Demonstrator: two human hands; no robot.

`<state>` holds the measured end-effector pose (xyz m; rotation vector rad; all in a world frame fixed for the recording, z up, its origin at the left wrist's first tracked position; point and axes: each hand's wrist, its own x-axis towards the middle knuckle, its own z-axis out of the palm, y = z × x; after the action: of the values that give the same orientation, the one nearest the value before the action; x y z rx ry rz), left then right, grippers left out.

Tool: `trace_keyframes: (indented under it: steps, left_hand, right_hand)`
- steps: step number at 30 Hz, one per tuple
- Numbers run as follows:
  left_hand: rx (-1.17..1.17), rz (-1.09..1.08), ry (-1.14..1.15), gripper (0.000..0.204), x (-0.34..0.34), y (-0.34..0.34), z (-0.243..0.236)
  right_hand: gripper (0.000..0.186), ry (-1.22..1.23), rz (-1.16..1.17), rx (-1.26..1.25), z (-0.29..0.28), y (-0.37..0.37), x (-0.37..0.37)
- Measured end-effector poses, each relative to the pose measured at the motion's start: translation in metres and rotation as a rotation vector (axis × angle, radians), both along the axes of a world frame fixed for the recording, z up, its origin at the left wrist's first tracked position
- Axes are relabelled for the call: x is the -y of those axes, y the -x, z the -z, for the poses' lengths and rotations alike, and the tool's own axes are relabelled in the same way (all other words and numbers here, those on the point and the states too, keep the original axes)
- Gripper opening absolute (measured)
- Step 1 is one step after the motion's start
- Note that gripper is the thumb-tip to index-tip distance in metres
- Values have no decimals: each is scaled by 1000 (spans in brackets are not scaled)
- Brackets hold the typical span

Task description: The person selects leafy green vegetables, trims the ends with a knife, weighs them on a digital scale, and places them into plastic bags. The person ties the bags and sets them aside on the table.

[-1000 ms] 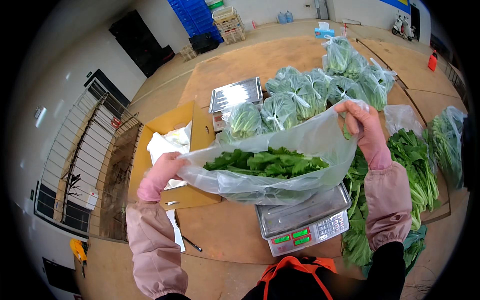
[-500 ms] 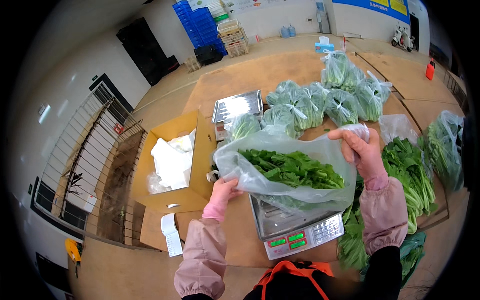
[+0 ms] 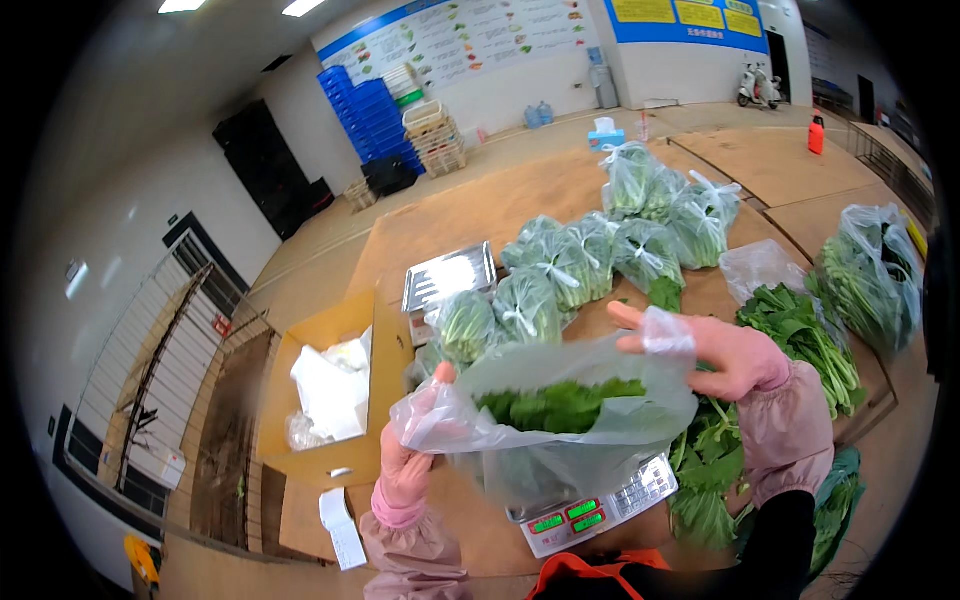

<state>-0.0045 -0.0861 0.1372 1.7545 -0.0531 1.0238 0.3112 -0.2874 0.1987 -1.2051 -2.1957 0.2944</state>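
A clear plastic bag point(image 3: 560, 470) of leafy greens point(image 3: 570, 405) hangs with its mouth open above a digital scale point(image 3: 600, 520), hiding most of the scale's tray. My left hand point(image 3: 405, 470), in a pink glove, is closed on the left edge of the bag's mouth. At the other side, my right hand point(image 3: 735, 355), gloved too, has the bag's right corner bunched at its fingers, with some fingers stretched out to the left. Loose leafy greens point(image 3: 705, 470) lie just right of the scale.
A cardboard box point(image 3: 385, 400) with white plastic inside stands at the left, a small notepad point(image 3: 343, 530) in front of it. Beyond the bag are several tied bags of greens point(image 3: 560, 260) and a second scale point(image 3: 450, 280). More greens point(image 3: 800, 340) and a filled bag point(image 3: 868, 275) lie at the right.
The bag's mouth has tipped up and its body hangs deeper, covering more of the scale. My left hand has turned with fingers upward; the right hand has turned sideways. The head view has tilted up.
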Motion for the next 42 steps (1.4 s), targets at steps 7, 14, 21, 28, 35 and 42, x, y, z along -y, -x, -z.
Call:
trace_keyframes:
  steps: [7,14,21,28,35,42]
  left_hand:
    - [144,-114,49,45,3,-46,41]
    - [-282,-309,-174,71,18,-93,48]
    - [-234,-113,-12,92,25,-113,56]
    - [-180,436,268,88,26,-132,40]
    - [-352,-74,-113,44,12,-113,91]
    - [-191,-592,-298,7,54,-121,79]
  right_hand:
    - [82,-37,35,240,4,28,-30]
    - [69,174,164,-264,44,38,-71]
    - [62,209,377,-11,44,63,-76]
    - [26,502,-45,-98,52,36,-83]
    - [24,413,254,234,20,43,-100]
    - [12,1,705,476,148,32,-173]
